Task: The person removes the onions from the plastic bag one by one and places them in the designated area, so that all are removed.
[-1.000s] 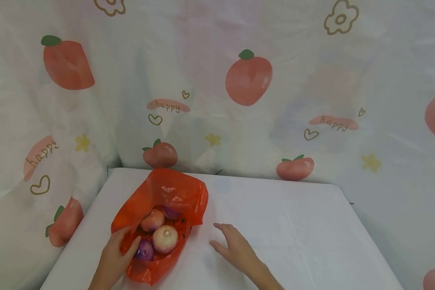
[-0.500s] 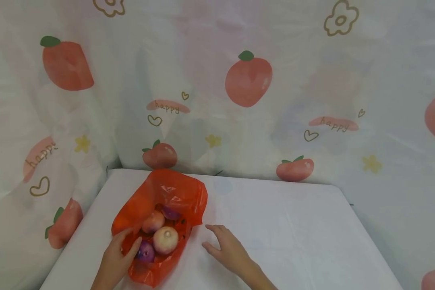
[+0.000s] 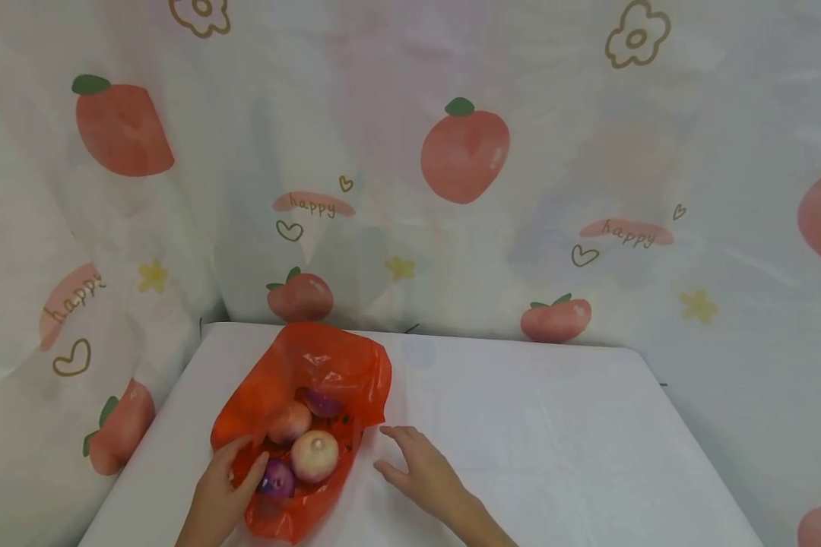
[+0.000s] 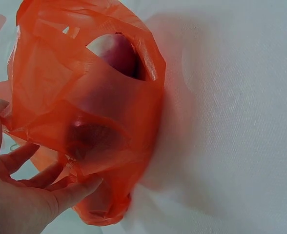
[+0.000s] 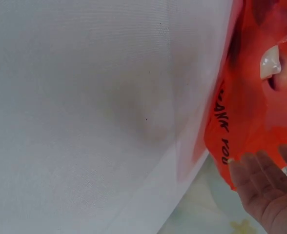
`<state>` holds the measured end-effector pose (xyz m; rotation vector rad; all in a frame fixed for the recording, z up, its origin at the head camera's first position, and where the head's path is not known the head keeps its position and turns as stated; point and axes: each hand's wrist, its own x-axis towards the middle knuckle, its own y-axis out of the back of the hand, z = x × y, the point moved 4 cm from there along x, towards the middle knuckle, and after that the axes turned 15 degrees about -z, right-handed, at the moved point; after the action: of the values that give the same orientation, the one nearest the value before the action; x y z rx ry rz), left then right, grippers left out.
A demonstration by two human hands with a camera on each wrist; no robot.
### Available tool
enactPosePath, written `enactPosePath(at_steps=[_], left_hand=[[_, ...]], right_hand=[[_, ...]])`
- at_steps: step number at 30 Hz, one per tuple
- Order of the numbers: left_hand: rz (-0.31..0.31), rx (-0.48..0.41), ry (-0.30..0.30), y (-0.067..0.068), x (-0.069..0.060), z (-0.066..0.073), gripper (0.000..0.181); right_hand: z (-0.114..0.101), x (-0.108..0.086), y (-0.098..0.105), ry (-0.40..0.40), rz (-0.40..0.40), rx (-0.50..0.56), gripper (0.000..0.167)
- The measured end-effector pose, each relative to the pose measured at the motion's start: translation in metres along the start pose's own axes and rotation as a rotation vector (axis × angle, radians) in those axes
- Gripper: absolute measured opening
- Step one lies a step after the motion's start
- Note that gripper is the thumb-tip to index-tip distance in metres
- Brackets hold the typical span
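Note:
A red plastic bag (image 3: 315,357) lies with its mouth open on the left part of the table. Inside sit several onions: a pale one (image 3: 315,456), a pinkish-orange one (image 3: 290,422), a small purple one (image 3: 277,480), and a purple one (image 3: 323,403) partly under the bag's far side. My left hand (image 3: 215,490) is at the bag's near left rim, fingers spread and loosely bent against the plastic, thumb beside the small purple onion. To the right of the bag, my right hand (image 3: 424,471) is held with fingers extended, fingertips close to the bag's right edge; contact is unclear.
A white-covered table (image 3: 534,441) extends to the right of the bag. Behind it and on the left hangs a pale curtain (image 3: 383,114) printed with peaches, flowers and the word "happy". Black lettering (image 5: 223,126) shows on the bag in the right wrist view.
My right hand has moved left, closer to the bag. The left hand has stayed at the rim with only a slight shift. The onions remain in the bag.

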<state>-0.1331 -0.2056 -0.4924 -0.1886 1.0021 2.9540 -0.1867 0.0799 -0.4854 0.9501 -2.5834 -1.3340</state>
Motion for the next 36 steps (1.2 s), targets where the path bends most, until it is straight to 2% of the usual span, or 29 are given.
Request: enactPosePath(at_steps=[12,22,30,36], left_hand=[[-0.013,-0.01,0.032,-0.002,-0.001,-0.004,0.05],[-0.018,-0.004,0.024,-0.002,-0.003,-0.005,0.048],[-0.031,-0.012,0.04,-0.003,-0.004,-0.007,0.047],[-0.043,-0.017,0.025,0.002,0.0,-0.005,0.05]], right_hand=[[-0.005,0.006,-0.003,0.033,0.008,-0.01,0.049],[-0.022,0.013,-0.003,0.168,0.02,-0.063,0.048],[-0.031,0.021,-0.013,0.245,0.025,-0.039,0.048],[-0.041,0.028,-0.017,0.29,0.043,-0.089,0.049]])
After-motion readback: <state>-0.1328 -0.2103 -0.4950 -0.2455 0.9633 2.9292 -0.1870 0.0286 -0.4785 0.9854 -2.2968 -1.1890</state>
